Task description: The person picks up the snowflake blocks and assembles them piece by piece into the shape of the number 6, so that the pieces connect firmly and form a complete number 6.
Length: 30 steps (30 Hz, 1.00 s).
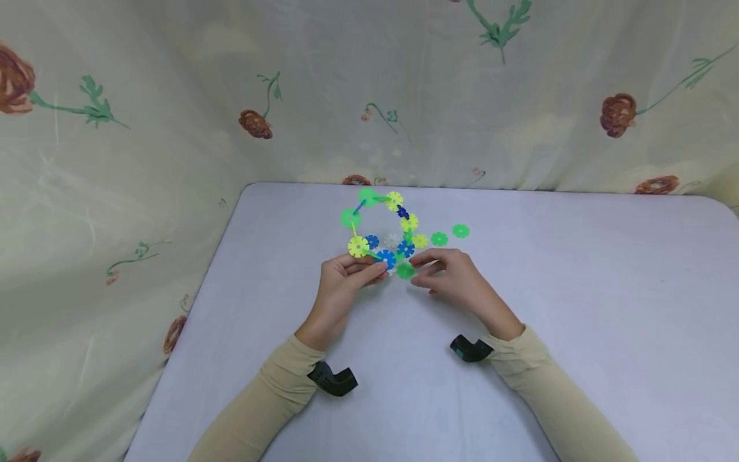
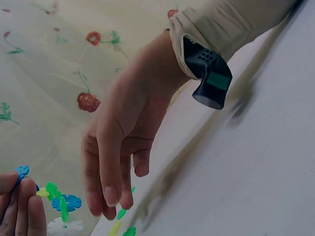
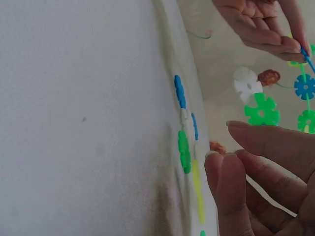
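A ring of joined notched discs in green, yellow and blue is held up by my left hand point(image 1: 349, 276), which pinches a blue disc point(image 1: 385, 259) at its near side. In the left wrist view the left hand point(image 2: 22, 209) grips the blue disc point(image 2: 22, 172) between thumb and fingers. Beside a green disc point(image 1: 405, 270) on the ring's right is my right hand point(image 1: 453, 273), its fingers bent and spread from the thumb. The right wrist view shows nothing between the thumb and fingers of the right hand point(image 3: 268, 182); a green disc point(image 3: 262, 110) appears beyond its thumb.
Loose discs lie on the white table point(image 1: 577, 289) right of the ring: one yellow point(image 1: 420, 241) and two green, one point(image 1: 439, 239) nearer the ring and one point(image 1: 460, 231) farther right. White discs point(image 1: 391, 241) show behind the ring. A flowered curtain point(image 1: 433, 96) hangs behind the table.
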### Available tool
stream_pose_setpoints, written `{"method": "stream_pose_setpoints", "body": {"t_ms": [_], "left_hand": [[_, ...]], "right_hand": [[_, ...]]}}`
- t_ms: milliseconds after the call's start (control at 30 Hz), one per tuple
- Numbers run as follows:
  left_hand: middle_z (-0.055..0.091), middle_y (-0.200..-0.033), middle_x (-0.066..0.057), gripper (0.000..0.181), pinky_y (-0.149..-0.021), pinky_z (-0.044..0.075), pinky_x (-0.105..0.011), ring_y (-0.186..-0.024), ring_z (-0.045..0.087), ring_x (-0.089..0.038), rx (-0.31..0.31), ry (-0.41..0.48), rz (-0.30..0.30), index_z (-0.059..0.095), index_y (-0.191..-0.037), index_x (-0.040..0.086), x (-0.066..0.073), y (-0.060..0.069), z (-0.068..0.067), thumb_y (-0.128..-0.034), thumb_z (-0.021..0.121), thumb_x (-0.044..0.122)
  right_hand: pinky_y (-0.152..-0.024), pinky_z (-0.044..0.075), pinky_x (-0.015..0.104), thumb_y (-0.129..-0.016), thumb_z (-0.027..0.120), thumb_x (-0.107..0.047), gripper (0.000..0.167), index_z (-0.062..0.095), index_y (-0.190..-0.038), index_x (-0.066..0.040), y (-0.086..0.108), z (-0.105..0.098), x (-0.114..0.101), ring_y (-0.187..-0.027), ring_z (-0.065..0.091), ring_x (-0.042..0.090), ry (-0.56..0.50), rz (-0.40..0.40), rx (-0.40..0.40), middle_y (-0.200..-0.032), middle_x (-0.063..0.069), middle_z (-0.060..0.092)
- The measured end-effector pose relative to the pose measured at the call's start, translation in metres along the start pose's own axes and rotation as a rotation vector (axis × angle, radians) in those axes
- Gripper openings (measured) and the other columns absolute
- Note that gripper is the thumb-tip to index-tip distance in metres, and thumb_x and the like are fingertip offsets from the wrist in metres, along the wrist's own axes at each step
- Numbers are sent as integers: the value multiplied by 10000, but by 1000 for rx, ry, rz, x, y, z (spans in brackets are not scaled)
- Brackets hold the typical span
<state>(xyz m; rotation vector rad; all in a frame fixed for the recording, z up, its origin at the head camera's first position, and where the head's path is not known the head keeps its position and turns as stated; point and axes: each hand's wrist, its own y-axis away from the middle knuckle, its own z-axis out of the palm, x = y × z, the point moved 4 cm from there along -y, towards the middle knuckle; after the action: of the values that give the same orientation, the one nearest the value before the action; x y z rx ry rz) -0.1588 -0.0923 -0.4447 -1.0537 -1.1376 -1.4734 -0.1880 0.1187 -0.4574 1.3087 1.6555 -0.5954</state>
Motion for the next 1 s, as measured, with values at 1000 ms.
{"method": "stream_pose_setpoints", "body": {"t_ms": [1000], "left_hand": [[750, -923, -40, 196, -906, 645, -350, -825, 769, -120, 1, 6, -12, 675, -1062, -61, -1, 0, 0, -922, 764, 43]], "right_hand": [[-694, 577, 296, -869, 835, -158, 238, 728, -1051, -49, -19, 10, 3, -796, 669, 178, 212, -33, 46, -936, 92, 740]]}}
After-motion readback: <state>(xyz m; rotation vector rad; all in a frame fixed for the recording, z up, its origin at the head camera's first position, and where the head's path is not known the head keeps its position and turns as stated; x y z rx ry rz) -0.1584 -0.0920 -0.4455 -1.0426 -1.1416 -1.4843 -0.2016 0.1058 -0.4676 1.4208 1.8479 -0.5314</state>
